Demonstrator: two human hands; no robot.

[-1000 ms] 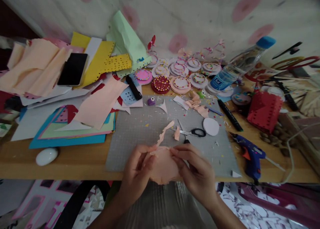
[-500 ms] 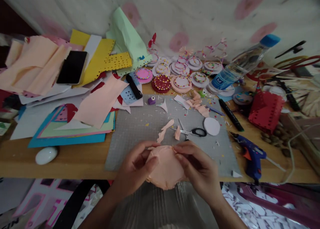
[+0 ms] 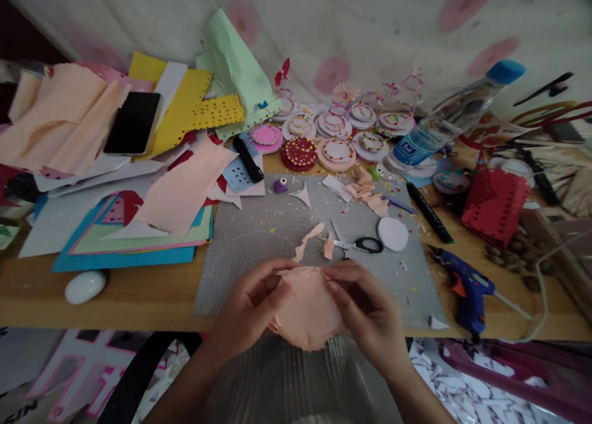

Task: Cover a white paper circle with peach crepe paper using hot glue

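Observation:
A round disc covered in peach crepe paper (image 3: 309, 310) is held between both hands at the front edge of the table, its rim wrinkled and folded. My left hand (image 3: 252, 303) grips its left side, thumb on top and fingers beneath. On the right, my right hand (image 3: 367, 313) pinches the upper right rim between thumb and forefinger. Just beyond the disc lie peach paper scraps (image 3: 308, 242) and a pair of scissors (image 3: 363, 244) with black handles. A white paper circle (image 3: 393, 234) rests right of the scissors.
Grey cutting mat (image 3: 250, 239) under the work. Blue glue gun (image 3: 467, 288), black marker (image 3: 429, 213) and plastic bottle (image 3: 439, 131) stand to the right. Decorated paper discs (image 3: 333, 124) line the back. Coloured paper (image 3: 129, 257), a phone (image 3: 133, 123) and a white oval object (image 3: 86, 287) are left.
Both hands stay on the peach disc with almost the same grip. The right fingers shift slightly at the rim, and the view moves a little.

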